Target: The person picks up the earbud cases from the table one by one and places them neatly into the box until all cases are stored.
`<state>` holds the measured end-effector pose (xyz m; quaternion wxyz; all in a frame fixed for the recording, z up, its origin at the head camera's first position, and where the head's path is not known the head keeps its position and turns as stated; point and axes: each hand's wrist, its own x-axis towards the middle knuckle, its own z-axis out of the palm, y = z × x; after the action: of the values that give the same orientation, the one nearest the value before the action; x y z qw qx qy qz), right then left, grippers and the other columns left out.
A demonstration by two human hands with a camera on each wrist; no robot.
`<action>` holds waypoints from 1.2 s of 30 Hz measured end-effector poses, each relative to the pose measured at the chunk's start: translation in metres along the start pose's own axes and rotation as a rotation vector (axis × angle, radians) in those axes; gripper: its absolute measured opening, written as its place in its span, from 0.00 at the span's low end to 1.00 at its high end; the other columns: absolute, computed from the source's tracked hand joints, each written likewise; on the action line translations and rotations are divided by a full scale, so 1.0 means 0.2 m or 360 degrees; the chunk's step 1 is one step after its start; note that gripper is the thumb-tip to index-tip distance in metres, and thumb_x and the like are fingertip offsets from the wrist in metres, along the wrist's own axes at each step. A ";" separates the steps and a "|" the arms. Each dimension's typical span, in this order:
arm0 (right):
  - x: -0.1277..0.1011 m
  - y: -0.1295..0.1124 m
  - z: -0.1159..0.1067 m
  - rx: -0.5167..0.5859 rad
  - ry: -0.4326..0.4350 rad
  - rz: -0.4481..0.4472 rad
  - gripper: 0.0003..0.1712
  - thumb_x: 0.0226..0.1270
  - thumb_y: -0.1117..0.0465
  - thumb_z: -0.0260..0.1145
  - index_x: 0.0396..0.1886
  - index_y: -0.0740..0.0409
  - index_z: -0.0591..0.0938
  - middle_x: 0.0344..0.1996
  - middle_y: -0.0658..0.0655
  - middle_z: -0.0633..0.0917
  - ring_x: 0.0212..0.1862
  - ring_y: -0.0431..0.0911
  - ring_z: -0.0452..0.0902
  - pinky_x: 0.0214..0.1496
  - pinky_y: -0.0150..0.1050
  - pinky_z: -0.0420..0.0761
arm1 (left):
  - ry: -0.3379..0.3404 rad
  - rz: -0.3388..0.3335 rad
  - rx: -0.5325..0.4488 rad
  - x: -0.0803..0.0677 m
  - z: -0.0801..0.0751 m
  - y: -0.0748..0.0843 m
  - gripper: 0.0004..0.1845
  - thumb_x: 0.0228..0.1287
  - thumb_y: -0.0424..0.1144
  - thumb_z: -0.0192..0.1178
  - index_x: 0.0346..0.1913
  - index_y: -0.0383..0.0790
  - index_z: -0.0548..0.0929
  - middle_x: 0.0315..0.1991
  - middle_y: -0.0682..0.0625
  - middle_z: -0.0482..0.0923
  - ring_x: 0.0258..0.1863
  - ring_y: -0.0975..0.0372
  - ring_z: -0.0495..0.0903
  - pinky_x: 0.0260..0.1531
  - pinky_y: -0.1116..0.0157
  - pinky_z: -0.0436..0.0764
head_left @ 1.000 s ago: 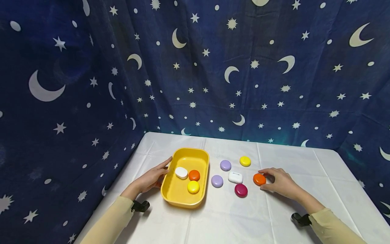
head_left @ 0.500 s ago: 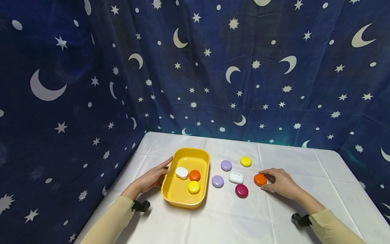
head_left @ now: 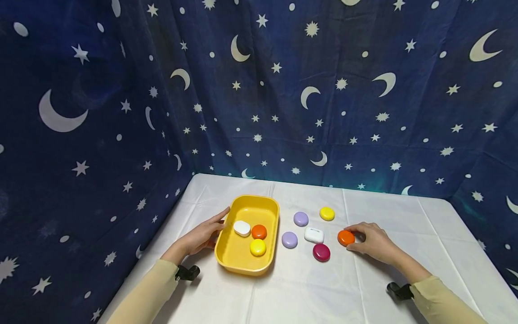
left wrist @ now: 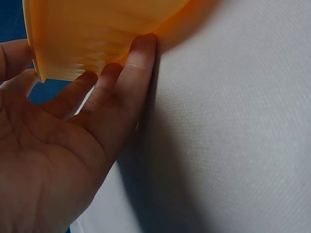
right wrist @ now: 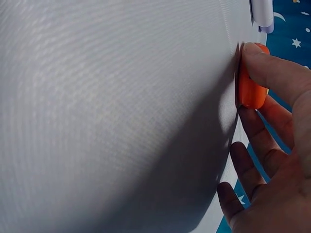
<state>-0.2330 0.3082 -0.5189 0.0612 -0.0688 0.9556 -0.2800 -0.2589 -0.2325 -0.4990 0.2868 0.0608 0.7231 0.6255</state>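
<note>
My left hand rests against the left wall of a yellow tray, its fairly straight fingers touching the wall in the left wrist view. Inside the tray lie a white oval piece, an orange round piece and a yellow round piece. Farther right, my right hand pinches another smooth orange round piece between thumb and index finger, at the tablecloth. The right wrist view shows its other fingers spread loosely below that piece.
Between tray and right hand lie two lilac pieces, a white rounded block, a dark red piece and a yellow piece. A white cloth covers the table. Dark blue star-patterned curtains stand behind and at the sides.
Both hands and all the pieces keep their places relative to the table. Only the head view has shifted very slightly.
</note>
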 end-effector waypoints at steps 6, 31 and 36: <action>0.00 0.01 0.01 -0.0009 0.0007 -0.0010 0.37 0.50 0.44 0.83 0.57 0.56 0.86 0.51 0.58 0.84 0.56 0.58 0.69 0.57 0.64 0.69 | 0.0014 -0.0012 -0.0001 0.00 0.00 0.00 0.34 0.80 0.45 0.48 0.83 0.65 0.50 0.79 0.35 0.53 0.60 0.50 0.76 0.49 0.51 0.84; 0.00 -0.07 -0.02 -0.0040 0.0098 -0.0154 0.33 0.53 0.47 0.82 0.58 0.54 0.86 0.48 0.54 0.84 0.55 0.56 0.70 0.55 0.60 0.72 | 0.0039 -0.0022 0.0008 0.00 0.01 0.01 0.35 0.79 0.45 0.49 0.83 0.65 0.50 0.76 0.35 0.59 0.58 0.50 0.77 0.49 0.51 0.84; 0.05 -0.21 -0.04 -0.0005 0.0152 -0.0306 0.30 0.54 0.50 0.82 0.58 0.52 0.86 0.46 0.52 0.85 0.56 0.57 0.70 0.56 0.62 0.70 | 0.0033 -0.0018 0.0010 0.00 0.02 0.01 0.35 0.80 0.44 0.48 0.83 0.65 0.50 0.77 0.34 0.58 0.58 0.50 0.78 0.48 0.50 0.84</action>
<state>-0.2396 0.2768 -0.4899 -0.0115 -0.1468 0.9468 -0.2861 -0.2578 -0.2294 -0.4973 0.2825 0.0511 0.7284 0.6222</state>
